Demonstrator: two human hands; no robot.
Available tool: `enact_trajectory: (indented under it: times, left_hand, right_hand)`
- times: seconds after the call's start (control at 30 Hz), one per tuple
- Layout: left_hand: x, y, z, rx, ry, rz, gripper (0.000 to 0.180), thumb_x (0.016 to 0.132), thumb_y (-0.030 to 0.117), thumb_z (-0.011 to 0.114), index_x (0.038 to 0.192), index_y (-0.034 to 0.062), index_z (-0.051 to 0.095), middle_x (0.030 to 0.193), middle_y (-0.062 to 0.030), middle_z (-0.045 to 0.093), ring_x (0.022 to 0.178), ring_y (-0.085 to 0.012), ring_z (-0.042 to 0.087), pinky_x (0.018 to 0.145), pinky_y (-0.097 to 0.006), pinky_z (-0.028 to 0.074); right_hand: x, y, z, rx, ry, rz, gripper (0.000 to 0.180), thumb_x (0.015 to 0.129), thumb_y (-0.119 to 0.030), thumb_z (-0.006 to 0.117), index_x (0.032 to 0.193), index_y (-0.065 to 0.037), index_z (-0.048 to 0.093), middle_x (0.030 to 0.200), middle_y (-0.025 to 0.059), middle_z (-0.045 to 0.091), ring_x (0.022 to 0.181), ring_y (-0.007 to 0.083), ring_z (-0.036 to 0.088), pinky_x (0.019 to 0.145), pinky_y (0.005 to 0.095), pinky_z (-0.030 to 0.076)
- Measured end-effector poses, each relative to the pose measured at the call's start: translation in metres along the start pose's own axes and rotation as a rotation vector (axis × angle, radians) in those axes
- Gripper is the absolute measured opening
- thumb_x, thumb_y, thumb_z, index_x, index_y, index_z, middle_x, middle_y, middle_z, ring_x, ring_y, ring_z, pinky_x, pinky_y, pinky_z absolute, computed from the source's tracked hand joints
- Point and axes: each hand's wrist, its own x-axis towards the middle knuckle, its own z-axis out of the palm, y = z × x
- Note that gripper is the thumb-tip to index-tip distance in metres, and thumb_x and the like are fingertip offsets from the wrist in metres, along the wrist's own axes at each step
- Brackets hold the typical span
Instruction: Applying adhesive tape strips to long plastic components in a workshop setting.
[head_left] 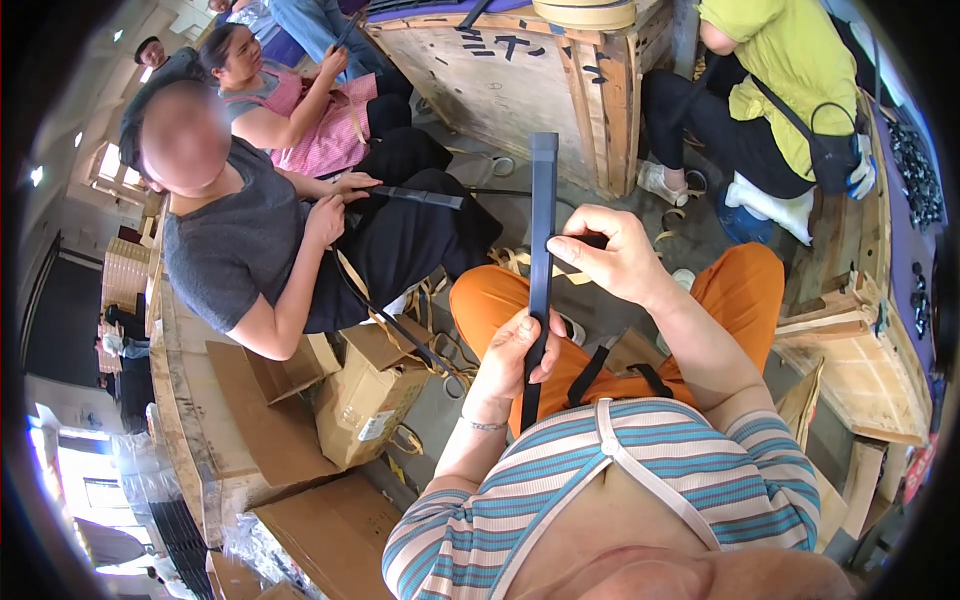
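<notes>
A long, flat dark blue-grey strip stands nearly upright in front of me, with a squared band at its top end. My left hand is wrapped round its lower part, and a black tail hangs below the fingers. At the strip's right edge, my right hand is closed in a pinch, its thumb tip against the strip. Between that thumb and the fingers shows a short black piece; whether it joins the strip I cannot tell. Just under the pinch, a thin tan ribbon sticks out.
A seated co-worker at left holds a similar dark strip. Another person in yellow-green bends at the right. A wooden crate stands ahead; open cardboard boxes lie at left. Tan ribbon scraps litter the floor.
</notes>
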Motion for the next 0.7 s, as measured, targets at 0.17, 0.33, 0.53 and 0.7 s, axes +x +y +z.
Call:
enact_trajectory:
  times: [0.17,0.33,0.53,0.7]
  left_hand:
    - [0.001,-0.002,0.004,0.166,0.075,-0.012,0.034,0.095,0.036,0.038,0.094,0.0031,0.049,0.054,-0.0023,0.046,0.038,-0.0056,0.033,0.037,-0.018,0.027]
    - [-0.004,-0.005,0.004,0.247,0.1,0.024,0.031,0.095,0.034,0.038,0.092,0.0043,0.047,0.053,-0.0009,0.044,0.039,-0.0053,0.032,0.038,-0.018,0.026]
    - [-0.01,-0.009,0.003,0.277,0.12,0.031,0.029,0.096,0.032,0.036,0.092,0.0058,0.047,0.052,0.0001,0.043,0.038,-0.005,0.032,0.037,-0.018,0.026]
    - [-0.013,-0.012,0.003,0.289,0.082,0.022,0.029,0.096,0.033,0.037,0.093,0.0054,0.048,0.053,0.0007,0.044,0.038,-0.0043,0.033,0.037,-0.017,0.026]
  right_hand:
    - [-0.002,0.006,-0.002,-0.072,0.048,0.099,0.018,0.08,-0.01,0.064,0.068,-0.002,0.054,0.062,-0.0055,0.046,0.059,0.0021,0.039,0.052,0.0198,0.032]
    - [0.0,0.016,0.001,-0.044,0.033,0.11,0.017,0.079,-0.01,0.064,0.068,0.0,0.054,0.061,-0.0022,0.052,0.057,0.0031,0.045,0.051,0.0202,0.036]
    - [-0.002,0.011,0.005,0.001,-0.013,0.164,0.016,0.079,-0.007,0.063,0.07,-0.002,0.051,0.064,-0.0024,0.05,0.059,0.0034,0.044,0.052,0.0189,0.036]
    - [-0.007,0.023,-0.001,0.064,-0.039,0.137,0.009,0.08,-0.004,0.06,0.082,-0.004,0.051,0.067,-0.003,0.048,0.058,0.0025,0.043,0.052,0.0185,0.037]
